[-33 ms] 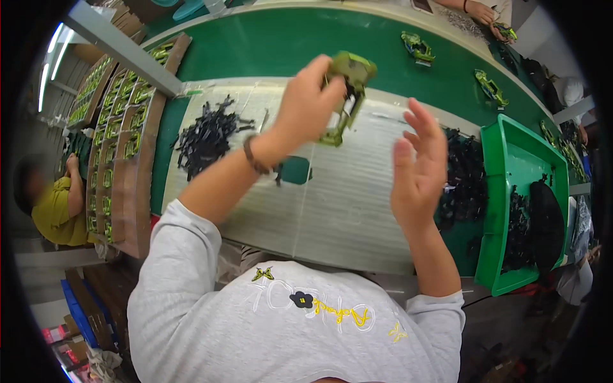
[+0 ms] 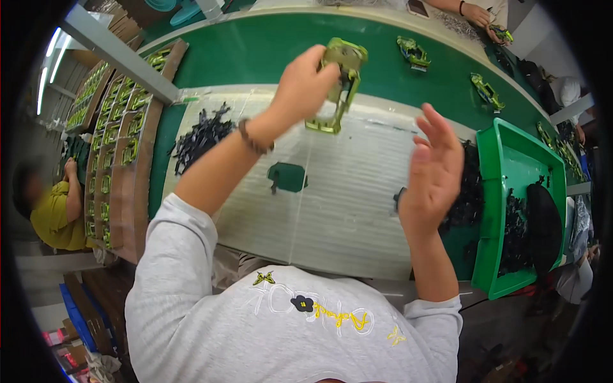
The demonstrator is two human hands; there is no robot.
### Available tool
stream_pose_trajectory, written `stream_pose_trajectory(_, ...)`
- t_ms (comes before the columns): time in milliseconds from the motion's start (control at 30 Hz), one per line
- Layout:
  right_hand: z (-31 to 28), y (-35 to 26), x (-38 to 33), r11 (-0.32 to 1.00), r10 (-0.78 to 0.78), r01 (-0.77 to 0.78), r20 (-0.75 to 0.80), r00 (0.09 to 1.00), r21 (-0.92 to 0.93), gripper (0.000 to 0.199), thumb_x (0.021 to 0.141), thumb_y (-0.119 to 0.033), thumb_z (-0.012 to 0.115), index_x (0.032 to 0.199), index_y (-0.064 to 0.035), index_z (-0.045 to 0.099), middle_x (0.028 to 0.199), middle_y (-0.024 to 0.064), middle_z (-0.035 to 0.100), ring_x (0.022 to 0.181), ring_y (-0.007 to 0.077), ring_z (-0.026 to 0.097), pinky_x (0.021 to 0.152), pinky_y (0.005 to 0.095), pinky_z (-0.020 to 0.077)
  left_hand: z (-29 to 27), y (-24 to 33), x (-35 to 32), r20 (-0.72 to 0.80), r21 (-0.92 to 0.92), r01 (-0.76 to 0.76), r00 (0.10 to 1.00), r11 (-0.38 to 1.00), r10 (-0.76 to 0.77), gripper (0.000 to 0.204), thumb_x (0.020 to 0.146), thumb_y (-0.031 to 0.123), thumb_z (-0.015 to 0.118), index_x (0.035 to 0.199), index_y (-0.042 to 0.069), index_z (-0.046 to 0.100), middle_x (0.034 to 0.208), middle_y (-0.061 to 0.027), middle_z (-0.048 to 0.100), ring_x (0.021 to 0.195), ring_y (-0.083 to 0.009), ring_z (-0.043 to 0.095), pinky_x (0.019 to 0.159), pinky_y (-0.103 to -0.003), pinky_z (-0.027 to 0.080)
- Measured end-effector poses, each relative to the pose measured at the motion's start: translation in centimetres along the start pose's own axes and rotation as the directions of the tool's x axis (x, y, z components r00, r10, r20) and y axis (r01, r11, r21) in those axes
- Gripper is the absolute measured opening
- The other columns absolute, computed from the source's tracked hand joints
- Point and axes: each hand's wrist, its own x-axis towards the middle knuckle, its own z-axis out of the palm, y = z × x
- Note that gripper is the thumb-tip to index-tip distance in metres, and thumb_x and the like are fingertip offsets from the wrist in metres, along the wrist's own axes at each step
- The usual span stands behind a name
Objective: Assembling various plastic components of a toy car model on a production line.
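My left hand (image 2: 305, 83) grips a yellow-green plastic frame (image 2: 345, 59) by its side, raised over the far edge of the pale work mat (image 2: 255, 220). The frame has an open middle and a solid panel at its far end. Held above the right part of the mat, my right hand (image 2: 433, 175) is open, fingers stretched out and thumb apart, with nothing visible in it. Just left of its palm shows a small dark piece (image 2: 399, 199), partly hidden. Small black strips (image 2: 203, 137) are heaped at the mat's left.
More black parts (image 2: 469, 191) lie beyond my right hand, beside a green bin (image 2: 488, 210) holding black pieces. Similar assemblies (image 2: 414, 52) sit on the green surface (image 2: 268, 48). Partitioned boxes of green frames (image 2: 131, 150) stand left. Another person's hands (image 2: 476, 13) work at upper right.
My left hand has moved slightly away and to the left with the frame. My right hand has shifted to the right, and the small dark piece now shows beside it.
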Motion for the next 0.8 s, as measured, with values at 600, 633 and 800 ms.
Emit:
stream_pose_trajectory(600, -16.2, -4.1, -6.4, 0.519, 0.761, -0.211, 0.336, 0.554, -0.828, 0.026, 0.068, -0.015, 0.075, 0.086, -0.0044, 0.061, 0.069, 0.0078, 0.054, 0.052, 0.0183, 0.050, 0.048, 0.0288, 0.0383, 1.2, -12.6, 19.8, -0.118, 0.780, 0.369, 0.880, 0.506, -0.460, 0.058, 0.085, 0.056, 0.042, 0.081, 0.004, 0.066, 0.070, -0.0091, 0.066, 0.066, -0.0213, 0.063, 0.065, -0.036, 0.050)
stream_pose_trajectory(633, -15.7, -3.0, -7.5, 0.594, 0.729, -0.218, 0.404, 0.553, -0.774, 0.023, 0.069, -0.014, 0.075, 0.084, -0.0045, 0.061, 0.069, 0.0087, 0.053, 0.054, 0.0202, 0.051, 0.050, 0.0295, 0.0389, 0.4, -12.0, 19.1, -0.071, 0.758, 0.363, 0.872, 0.542, -0.485, 0.062, 0.086, 0.058, 0.038, 0.076, 0.003, 0.065, 0.066, -0.0100, 0.064, 0.060, -0.0217, 0.062, 0.064, -0.036, 0.050)
stream_pose_trajectory(800, -12.3, 0.3, -8.3, 0.659, 0.601, -0.326, 0.213, 0.771, -0.678, 0.015, 0.074, -0.005, 0.069, 0.074, 0.0010, 0.056, 0.067, 0.0085, 0.049, 0.057, 0.0174, 0.048, 0.053, 0.0285, 0.0386, -6.5, -6.9, 12.1, 0.130, 0.803, 0.111, 0.926, 0.585, -0.354, 0.063, 0.083, 0.060, 0.044, 0.066, 0.001, 0.061, 0.058, -0.0103, 0.060, 0.056, -0.0223, 0.061, 0.059, -0.036, 0.050)
